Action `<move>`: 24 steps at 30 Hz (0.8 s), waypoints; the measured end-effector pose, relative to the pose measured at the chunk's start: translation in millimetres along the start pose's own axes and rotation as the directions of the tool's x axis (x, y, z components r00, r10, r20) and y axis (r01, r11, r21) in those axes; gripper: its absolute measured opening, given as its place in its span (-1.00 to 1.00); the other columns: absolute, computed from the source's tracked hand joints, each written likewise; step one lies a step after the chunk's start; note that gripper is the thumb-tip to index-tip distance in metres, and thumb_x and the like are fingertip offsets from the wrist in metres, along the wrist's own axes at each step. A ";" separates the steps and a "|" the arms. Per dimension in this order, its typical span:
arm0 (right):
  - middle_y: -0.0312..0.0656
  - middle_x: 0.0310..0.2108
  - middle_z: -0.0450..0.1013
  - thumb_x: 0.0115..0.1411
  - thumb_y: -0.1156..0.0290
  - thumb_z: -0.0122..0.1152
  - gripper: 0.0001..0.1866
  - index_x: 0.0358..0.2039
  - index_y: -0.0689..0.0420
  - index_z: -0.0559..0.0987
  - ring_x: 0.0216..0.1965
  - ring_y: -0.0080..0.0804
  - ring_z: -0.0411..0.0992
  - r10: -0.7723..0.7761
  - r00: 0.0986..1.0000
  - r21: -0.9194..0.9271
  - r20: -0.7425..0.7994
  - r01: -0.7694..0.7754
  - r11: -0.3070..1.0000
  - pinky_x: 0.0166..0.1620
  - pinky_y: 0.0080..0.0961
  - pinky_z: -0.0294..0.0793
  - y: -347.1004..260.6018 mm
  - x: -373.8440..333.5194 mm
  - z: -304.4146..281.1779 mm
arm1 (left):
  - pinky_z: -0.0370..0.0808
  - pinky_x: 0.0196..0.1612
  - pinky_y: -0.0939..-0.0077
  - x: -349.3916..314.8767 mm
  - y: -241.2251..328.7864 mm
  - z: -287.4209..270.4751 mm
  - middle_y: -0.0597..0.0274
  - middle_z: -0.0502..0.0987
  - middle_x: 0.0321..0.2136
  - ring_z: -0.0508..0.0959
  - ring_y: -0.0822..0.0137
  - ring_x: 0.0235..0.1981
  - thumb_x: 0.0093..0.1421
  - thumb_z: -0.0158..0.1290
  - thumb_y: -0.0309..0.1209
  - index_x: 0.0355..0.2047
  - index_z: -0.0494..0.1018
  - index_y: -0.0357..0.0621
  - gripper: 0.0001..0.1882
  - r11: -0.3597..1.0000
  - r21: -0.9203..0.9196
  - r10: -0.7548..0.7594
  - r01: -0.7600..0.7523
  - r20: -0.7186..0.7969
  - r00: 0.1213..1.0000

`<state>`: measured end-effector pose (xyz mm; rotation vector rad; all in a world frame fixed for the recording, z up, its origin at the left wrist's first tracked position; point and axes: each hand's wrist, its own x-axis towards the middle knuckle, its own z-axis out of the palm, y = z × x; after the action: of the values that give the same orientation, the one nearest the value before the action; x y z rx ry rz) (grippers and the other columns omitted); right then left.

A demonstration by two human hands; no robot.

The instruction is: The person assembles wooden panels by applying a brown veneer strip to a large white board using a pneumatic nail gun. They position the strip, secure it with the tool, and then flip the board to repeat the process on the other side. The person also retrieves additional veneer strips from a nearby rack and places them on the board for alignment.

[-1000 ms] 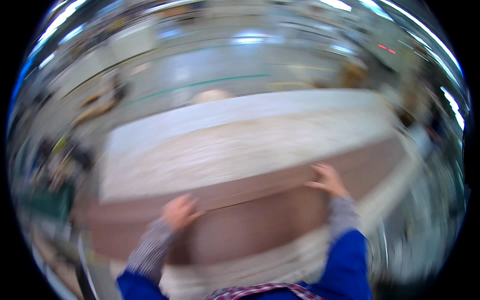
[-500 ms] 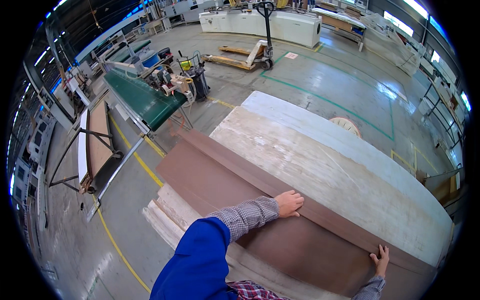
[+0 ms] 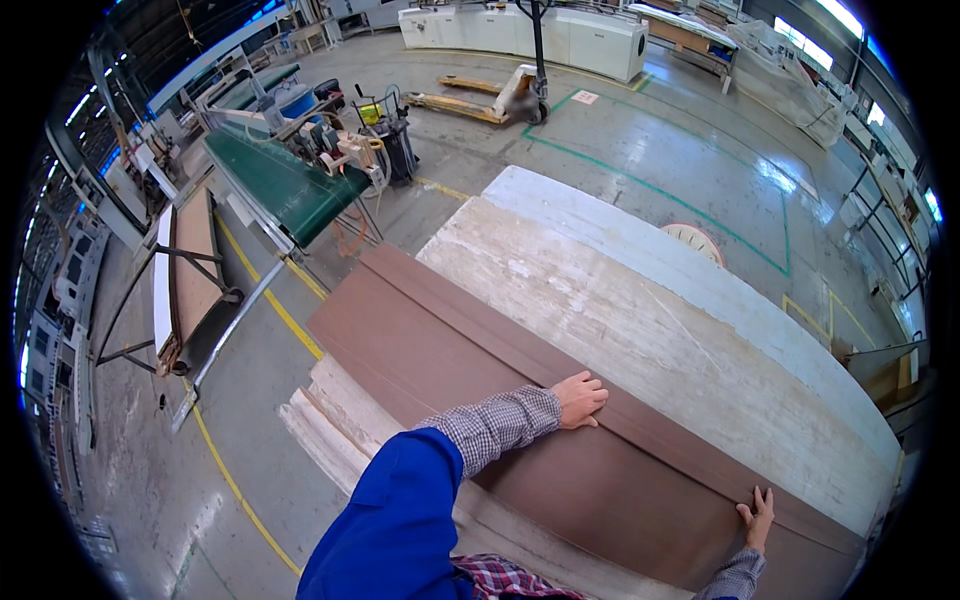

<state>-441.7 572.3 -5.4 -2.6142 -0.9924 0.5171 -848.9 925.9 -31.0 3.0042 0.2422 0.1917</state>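
A long brown panel lies slantwise across a stack of pale boards. Along its far side runs a narrow raised brown strip. My left hand rests palm down on this strip near the panel's middle, its fingers laid over the strip and not wrapped round anything. Farther right, my right hand touches the same strip with fingers stretched and apart. Whether the strip is a separate piece or part of the panel, I cannot tell.
Beyond the panel extends a worn whitish board. A green-topped conveyor table stands at the left, near a wheeled rack holding boards. Farther off are a pallet truck and a long white machine.
The whole view has shifted slightly, with the surroundings a little higher in the picture. Both hands keep their places on the strip.
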 end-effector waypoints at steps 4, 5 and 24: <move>-0.06 0.25 -0.04 -0.05 0.20 0.27 -0.36 0.09 -0.03 0.35 0.28 -0.15 -0.11 0.000 1.000 0.001 0.024 0.000 1.000 0.24 0.06 -0.39 -7.4 3.0 1.2 | 0.22 -0.16 0.48 -2.6 -1.8 -3.8 0.32 0.32 -0.36 0.32 0.38 -0.26 0.04 0.01 -0.03 -0.33 0.41 -0.15 -0.58 0.999 -0.030 0.040 -0.041 -0.050 0.998; -0.05 0.25 -0.03 -0.04 0.20 0.26 -0.37 0.09 -0.02 0.35 0.28 -0.15 -0.11 -0.005 1.000 -0.014 0.018 0.005 1.000 0.23 0.07 -0.39 -7.9 5.6 1.9 | 0.22 -0.16 0.47 -2.3 -3.2 -4.3 0.31 0.32 -0.36 0.32 0.37 -0.25 0.04 0.01 -0.03 -0.33 0.41 -0.15 -0.59 0.999 -0.031 0.012 -0.012 0.020 1.000; 0.03 0.25 -0.10 0.14 -0.04 -0.03 -0.24 0.19 0.21 0.08 0.28 -0.09 -0.14 -0.318 0.904 -0.083 -0.285 0.308 0.948 0.22 -0.10 -0.05 -98.5 -179.2 93.3 | 0.14 0.15 0.16 -51.9 -8.6 23.0 -0.11 0.26 0.07 0.23 -0.02 0.11 0.16 -0.06 -0.14 0.04 0.26 -0.30 -0.45 0.991 -0.030 -0.134 0.132 -0.100 0.986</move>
<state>-663.2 534.5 -9.6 -2.3956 -1.2902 0.0280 -897.9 923.2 -60.8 2.9446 0.4454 0.3319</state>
